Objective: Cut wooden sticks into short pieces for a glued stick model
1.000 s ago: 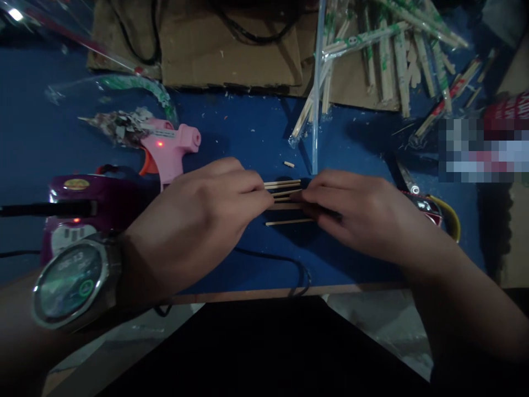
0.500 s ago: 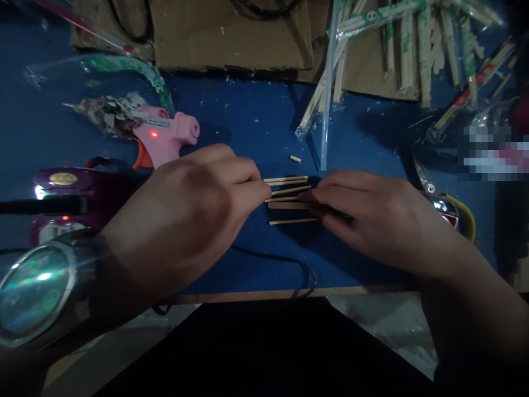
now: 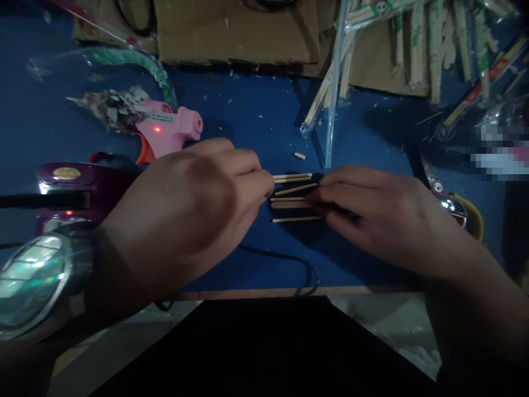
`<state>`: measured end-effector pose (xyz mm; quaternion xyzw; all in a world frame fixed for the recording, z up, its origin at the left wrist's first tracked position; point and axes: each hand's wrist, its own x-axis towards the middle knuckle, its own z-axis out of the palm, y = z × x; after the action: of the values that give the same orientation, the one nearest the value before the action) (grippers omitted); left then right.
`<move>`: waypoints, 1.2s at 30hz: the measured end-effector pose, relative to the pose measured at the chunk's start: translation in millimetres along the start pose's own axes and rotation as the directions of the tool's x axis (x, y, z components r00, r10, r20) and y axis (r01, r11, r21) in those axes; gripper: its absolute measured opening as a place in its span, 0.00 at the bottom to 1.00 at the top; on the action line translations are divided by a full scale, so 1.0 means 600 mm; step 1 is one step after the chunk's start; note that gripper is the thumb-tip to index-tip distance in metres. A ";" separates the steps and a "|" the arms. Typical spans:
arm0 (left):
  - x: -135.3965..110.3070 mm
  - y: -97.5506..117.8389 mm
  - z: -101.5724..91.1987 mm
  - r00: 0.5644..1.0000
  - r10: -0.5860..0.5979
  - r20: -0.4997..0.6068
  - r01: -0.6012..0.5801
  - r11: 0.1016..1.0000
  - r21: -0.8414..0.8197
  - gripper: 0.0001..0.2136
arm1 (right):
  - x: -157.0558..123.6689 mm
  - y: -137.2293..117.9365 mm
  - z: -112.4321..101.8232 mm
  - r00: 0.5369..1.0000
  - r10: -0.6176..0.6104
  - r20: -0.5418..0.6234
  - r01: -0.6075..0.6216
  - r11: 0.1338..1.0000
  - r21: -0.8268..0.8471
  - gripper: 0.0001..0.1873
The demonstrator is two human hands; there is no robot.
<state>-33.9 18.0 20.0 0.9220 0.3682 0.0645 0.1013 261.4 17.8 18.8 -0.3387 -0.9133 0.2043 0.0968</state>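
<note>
Several thin wooden sticks [image 3: 294, 220] and one flat wooden stick [image 3: 289, 204] lie roughly parallel on the blue tabletop between my hands. My left hand [image 3: 185, 204] is closed, its fingers pressed together at the left ends of the upper two thin sticks [image 3: 293, 178]. Whether it grips them is hidden. Just below its fingertips a thin stick [image 3: 295, 189] lies slightly tilted. My right hand [image 3: 367, 212] is closed over the right ends of the flat stick and the thin stick along it. Its fingertips are in shadow.
A pink glue gun [image 3: 176, 129] with a red light lies at left, above a purple device [image 3: 61, 182]. Cardboard [image 3: 235, 33] and wrapped chopsticks [image 3: 436, 55] lie at the back. A clear glue stick [image 3: 332, 121] points toward my right hand. A cable [image 3: 281, 255] runs near the front edge.
The left fingertips have shifted slightly up and off the tilted thin stick, whose right end has turned a little upward. The right hand is nearly still. The whole view has shifted slightly.
</note>
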 end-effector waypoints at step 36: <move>-0.008 -0.001 0.002 1.000 0.007 0.004 -0.007 1.000 0.011 0.17 | 0.004 -0.004 0.002 1.000 0.011 -0.004 -0.011 1.000 -0.029 0.11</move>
<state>-37.6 15.1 18.2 0.9239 0.3652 0.0611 0.0964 258.2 17.5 19.0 -0.3456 -0.9141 0.1911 0.0925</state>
